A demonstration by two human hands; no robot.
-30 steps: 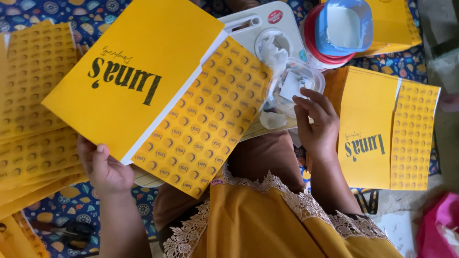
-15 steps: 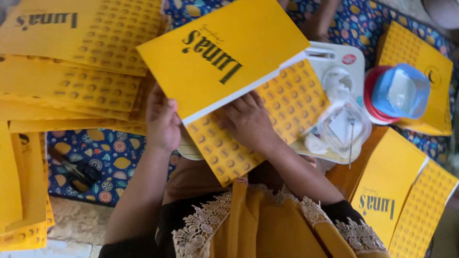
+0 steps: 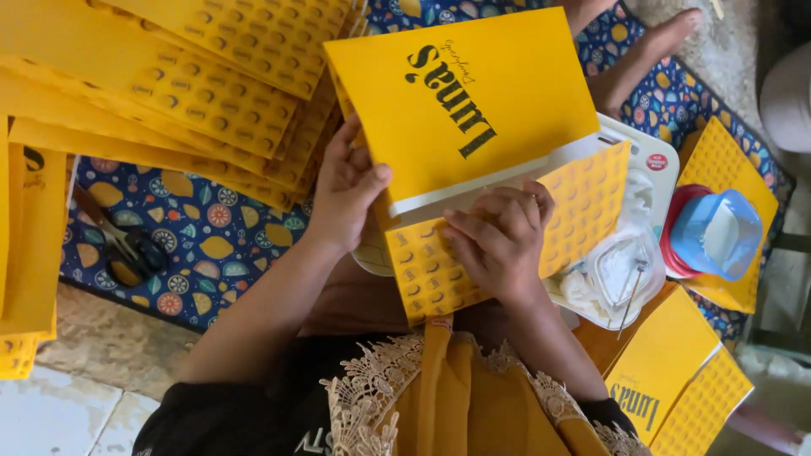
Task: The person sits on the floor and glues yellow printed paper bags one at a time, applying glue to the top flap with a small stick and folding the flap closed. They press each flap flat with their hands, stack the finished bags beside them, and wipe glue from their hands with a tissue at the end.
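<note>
1. Nearest: the person's lap and lace-trimmed mustard top [image 3: 473, 397]. A finished-looking yellow envelope [image 3: 676, 376] lies near right, beside the knee.
2. Right hand [image 3: 498, 245] lies palm-down on the patterned flap [image 3: 507, 245] of the yellow folder [image 3: 473, 127], fingers curled and pressing it flat. It grips nothing, just bears down.
3. Left hand [image 3: 346, 190] pinches the folder's left edge, thumb on the front face and fingers behind, so it is closed on the folder and steadying it.
4. The folder is held just above the lap, plain printed panel tipped up toward the far side, patterned flap lower and nearer. A white strip shows along the seam between them.
5. Step in hand, my read: folding and pressing the flap along that seam, likely a glued join.
6. Next move calls for even pressure run along the whole seam, with the left hand keeping the edges square so the flap does not skew.
7. Right of the folder: a white tray [image 3: 646, 160] with a clear tub [image 3: 621, 270] of white stuff, then a blue lidded container [image 3: 718, 232].
8. Left on the patterned mat [image 3: 198, 245]: scissors [image 3: 127, 249].
9. Far left: a stack of flat yellow sheets [image 3: 169, 84].
</note>
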